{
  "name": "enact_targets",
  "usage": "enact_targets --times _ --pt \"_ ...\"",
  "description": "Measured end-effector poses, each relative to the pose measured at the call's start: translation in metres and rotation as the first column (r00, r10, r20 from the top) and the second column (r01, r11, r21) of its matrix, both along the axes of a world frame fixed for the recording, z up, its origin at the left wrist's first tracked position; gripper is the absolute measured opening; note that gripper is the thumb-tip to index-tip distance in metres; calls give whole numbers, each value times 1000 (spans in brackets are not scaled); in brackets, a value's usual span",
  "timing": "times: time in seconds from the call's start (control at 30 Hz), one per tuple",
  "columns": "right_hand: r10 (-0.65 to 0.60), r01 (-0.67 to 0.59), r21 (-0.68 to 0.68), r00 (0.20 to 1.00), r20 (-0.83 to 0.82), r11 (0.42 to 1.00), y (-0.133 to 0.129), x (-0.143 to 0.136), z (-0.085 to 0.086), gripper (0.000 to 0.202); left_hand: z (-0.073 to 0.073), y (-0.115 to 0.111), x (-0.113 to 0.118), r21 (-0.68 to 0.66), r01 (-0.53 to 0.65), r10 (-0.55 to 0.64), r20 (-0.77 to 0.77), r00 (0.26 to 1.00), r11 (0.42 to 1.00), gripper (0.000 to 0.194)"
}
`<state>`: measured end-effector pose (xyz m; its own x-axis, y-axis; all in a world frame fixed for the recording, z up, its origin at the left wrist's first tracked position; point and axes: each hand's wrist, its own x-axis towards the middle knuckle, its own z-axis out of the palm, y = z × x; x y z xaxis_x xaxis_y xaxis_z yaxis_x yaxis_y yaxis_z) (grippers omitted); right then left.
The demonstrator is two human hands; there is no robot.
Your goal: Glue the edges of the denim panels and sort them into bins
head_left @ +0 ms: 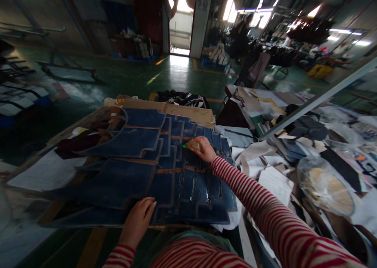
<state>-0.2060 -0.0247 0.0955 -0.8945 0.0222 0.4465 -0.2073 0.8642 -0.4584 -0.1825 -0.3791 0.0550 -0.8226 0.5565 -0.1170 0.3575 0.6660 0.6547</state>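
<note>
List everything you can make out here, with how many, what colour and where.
Panels: many, blue, overlapping in the middle
Bottle: one, green tip, in the right hand
Cardboard: more than one piece, brown, far edge of the panels
Paper: at least one sheet, white, left of the panels
Plastic bag: one, clear with tan contents, far right
Bar: one, grey, slanting across the right
Doorway: one, bright, back centre
Floor: one, green, beyond the panels
Background racks and piles: too dim to count
Sleeves: two, red-and-white striped, on both arms
Left hand: one, bare, near edge of the panels
Right hand: one, bare, above the panels
</note>
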Motion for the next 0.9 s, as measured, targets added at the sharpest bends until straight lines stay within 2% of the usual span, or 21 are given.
enact_targets --times 0.17,0.33,0.47,0.67,0.9 --pt "-35 35 -3 999 -28 999 6 -16 12 40 1 -2 0 22 -3 3 -1 1000 1000 37" --pt "36 -36 11 999 20 999 7 -10 9 42 6 0 0 36 -38 36 60 998 999 38" --pt "-21 21 -2 1000 -1 1000 9 -15 9 41 7 2 -1 46 -30 28 59 998 998 37" --pt "-30 30 -6 999 -35 1000 10 -24 19 41 3 1 -1 48 -42 40 52 998 998 39" --pt "-59 58 -17 997 -57 998 11 -39 20 40 -3 -2 -1 45 -49 46 67 997 998 39"
